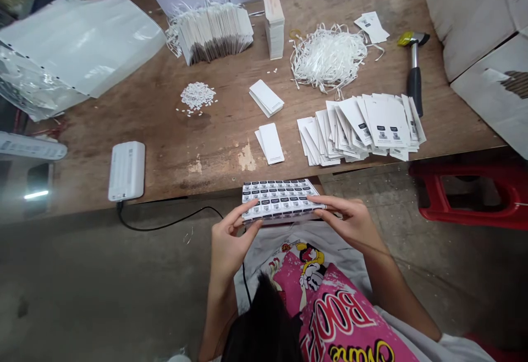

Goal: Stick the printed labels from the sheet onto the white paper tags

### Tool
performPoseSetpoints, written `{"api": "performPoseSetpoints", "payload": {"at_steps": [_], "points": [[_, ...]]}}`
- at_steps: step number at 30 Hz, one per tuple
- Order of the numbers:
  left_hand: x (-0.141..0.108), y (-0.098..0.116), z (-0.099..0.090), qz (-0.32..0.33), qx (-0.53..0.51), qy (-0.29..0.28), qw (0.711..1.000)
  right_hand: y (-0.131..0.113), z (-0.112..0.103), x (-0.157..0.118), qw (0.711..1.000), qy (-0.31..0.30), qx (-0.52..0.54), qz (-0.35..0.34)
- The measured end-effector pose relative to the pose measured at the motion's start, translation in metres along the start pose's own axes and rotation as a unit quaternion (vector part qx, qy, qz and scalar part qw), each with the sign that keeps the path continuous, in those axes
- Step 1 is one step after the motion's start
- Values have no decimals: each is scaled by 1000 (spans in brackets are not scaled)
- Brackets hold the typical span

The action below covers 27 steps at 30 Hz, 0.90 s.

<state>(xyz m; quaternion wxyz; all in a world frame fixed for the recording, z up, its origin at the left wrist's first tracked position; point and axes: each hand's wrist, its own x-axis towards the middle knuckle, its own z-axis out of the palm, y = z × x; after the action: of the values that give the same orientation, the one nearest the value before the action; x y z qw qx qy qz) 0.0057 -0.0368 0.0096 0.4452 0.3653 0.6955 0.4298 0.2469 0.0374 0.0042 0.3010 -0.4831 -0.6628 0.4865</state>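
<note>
Between my hands, just off the table's front edge, is a sheet of printed labels (284, 199) with rows of small black-and-white marks. My left hand (233, 230) pinches its left end between thumb and fingers. At the right end, my right hand (344, 216) grips it the same way. Beyond the sheet lie a few white cards (272, 143) and another small stack of cards (266, 98). To the right spreads a pile of white cards (355, 128), some bearing the same kind of printed marks.
A heap of white strings (328, 56), small white pieces (198, 95), strung tags (214, 32) and a tall card stack (273, 21) sit farther back. A hammer (414, 70) lies right. A power bank (127, 170) with a cable is left; a red stool (466, 197) stands right.
</note>
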Motion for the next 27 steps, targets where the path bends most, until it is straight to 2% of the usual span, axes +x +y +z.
{"api": "performPoseSetpoints", "payload": {"at_steps": [5,9,14,16,18,21,24,27], "points": [[-7,8,-2,22,30,23,999,-5,-7,-2,996,21,-29,-76],[-12,15,-4,45,18,40,998,-11,-12,-5,992,42,-48,-107],[-8,16,-4,178,34,74,981,-17,-15,-9,991,-33,66,-108],[-6,17,-4,193,4,56,980,-18,-16,-11,992,-51,88,-74],[-6,19,-4,164,-47,7,985,-18,-16,-12,995,-44,86,-20],[-7,20,-1,62,-99,-41,992,-16,-14,-12,995,-24,87,44],[-6,15,2,-37,-119,-34,992,-13,-11,-9,992,-20,100,80],[-3,10,5,-85,-145,-19,986,-8,-8,-7,988,-20,105,109]]}}
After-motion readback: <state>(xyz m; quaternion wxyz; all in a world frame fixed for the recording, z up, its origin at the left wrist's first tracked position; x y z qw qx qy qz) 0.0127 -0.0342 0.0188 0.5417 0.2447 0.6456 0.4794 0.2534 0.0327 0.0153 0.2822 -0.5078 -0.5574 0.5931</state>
